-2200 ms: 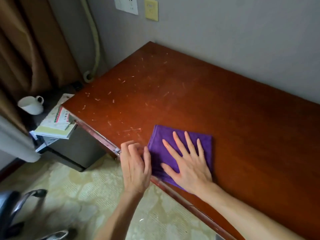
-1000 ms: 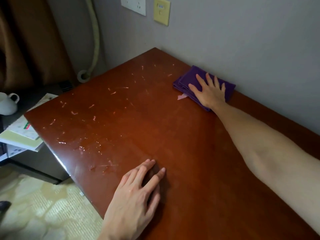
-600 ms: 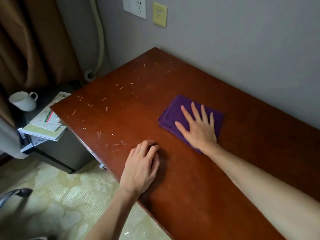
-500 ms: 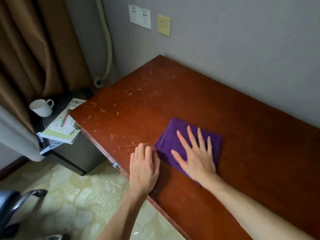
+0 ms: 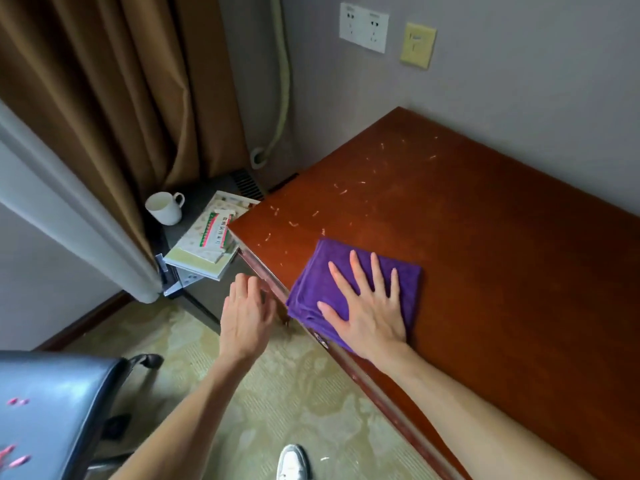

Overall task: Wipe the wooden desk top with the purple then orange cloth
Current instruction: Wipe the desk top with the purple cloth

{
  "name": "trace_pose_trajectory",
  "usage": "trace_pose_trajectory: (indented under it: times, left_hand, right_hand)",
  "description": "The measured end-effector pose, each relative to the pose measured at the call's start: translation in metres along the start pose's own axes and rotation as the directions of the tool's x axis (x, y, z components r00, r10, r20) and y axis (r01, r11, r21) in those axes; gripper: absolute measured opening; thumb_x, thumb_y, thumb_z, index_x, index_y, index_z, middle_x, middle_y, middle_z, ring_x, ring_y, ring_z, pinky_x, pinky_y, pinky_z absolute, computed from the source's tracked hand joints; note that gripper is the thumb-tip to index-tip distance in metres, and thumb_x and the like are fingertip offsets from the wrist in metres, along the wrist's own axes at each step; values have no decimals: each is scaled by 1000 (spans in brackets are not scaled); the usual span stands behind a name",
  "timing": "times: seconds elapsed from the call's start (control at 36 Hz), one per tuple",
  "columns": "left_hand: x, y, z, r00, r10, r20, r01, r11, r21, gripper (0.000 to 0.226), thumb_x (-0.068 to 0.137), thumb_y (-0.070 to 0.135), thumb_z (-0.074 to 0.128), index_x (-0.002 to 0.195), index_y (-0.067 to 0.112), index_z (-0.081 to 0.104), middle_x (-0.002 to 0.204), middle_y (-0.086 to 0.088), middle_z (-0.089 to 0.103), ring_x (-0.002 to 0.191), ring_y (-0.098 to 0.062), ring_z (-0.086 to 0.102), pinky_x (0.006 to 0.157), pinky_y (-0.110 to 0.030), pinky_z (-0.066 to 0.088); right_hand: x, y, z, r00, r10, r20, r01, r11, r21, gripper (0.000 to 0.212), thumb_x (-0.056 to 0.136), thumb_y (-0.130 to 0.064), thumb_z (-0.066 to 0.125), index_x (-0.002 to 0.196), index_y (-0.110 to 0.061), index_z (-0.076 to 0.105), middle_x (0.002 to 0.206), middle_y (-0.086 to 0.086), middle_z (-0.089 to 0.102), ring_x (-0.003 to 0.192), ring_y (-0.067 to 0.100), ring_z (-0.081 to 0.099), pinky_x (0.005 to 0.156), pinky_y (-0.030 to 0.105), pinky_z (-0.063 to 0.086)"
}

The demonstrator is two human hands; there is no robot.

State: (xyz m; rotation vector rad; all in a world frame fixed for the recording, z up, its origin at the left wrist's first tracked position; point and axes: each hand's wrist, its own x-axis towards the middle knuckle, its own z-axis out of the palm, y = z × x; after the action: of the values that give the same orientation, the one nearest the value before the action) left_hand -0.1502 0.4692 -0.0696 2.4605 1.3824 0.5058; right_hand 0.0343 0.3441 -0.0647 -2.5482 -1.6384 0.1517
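Grey wall and a wooden desk top [image 5: 502, 271] are filling the frame, with brown curtain [image 5: 121, 98] hanging well off to the side.

Grip: the purple cloth [image 5: 313, 289], folded into a pad, is being pressed flat under the right hand [image 5: 367, 306]; fingers are spread, palm down, nothing pinched. The cloth is lying at the desk's near edge, one corner just overhanging it.

Just beside the cloth, off the desk edge, the left hand [image 5: 246, 310] is being held loosely cupped and empty, probably so that debris can be caught as it is swept off.

Beyond the cloth, toward the far corner, pale crumbs [image 5: 346, 192] are being left scattered. Wood on the other side of the pressing hand is looking free of them.

Progress, as judged: the purple pass is being worked and is not finished; the crumbed corner is remaining. No orange cloth is being shown, so the second pass is not yet begun.

Containers: well away from the grip, on a low dark cabinet [image 5: 204, 292], a white cup [image 5: 164, 207] is standing upright beside stacked booklets [image 5: 207, 244]; its inside is appearing empty, though this cannot be told for certain.
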Motion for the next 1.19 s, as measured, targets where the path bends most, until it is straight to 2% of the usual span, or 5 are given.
trace_pose_trajectory:
  times: [0.17,0.39,0.78,0.89,1.19]
  left_hand:
    - [47,-17,2,989,122,-88,-127,990,-58,18,91,21,50,105,10,51,102,-9,49,85,-32,51,72,-49,45]
    - [114,-52,-11,958,263,-113,-262,965,18,18,102,28,52,100,11,52,103,-5,46,87,-24,46,73,-38,40]
    - [110,-29,-26,853,521,-21,-519,853,63,18,98,22,43,102,8,54,99,-10,50,84,-32,52,73,-50,44]
    - [110,1,-16,885,464,-19,-463,885,41,15,98,22,44,102,12,54,99,-7,50,83,-29,50,71,-41,36]
    - [138,38,17,777,591,217,-621,775,116,40,100,42,32,122,16,55,121,-4,52,98,-24,54,80,-38,44]
  right_hand:
    - [118,-60,8,999,-45,-20,45,999,26,81,90,-80,10,162,-43,10,173,2,8,159,35,4,124,62,9]
    - [218,-91,11,999,-21,-24,21,1000,-3,81,93,-83,21,163,-44,9,174,1,4,159,33,-1,125,60,2]
    - [104,-41,11,994,11,-108,-10,1000,8,76,95,-78,23,161,-42,23,172,3,20,158,31,17,125,59,16]
    - [42,-13,10,986,113,-124,-112,994,10,75,96,-79,23,162,-43,19,172,0,16,159,28,13,125,57,15]
    - [32,26,4,965,207,-164,-204,978,35,74,94,-82,27,160,-49,20,172,-5,16,159,23,12,127,53,12]
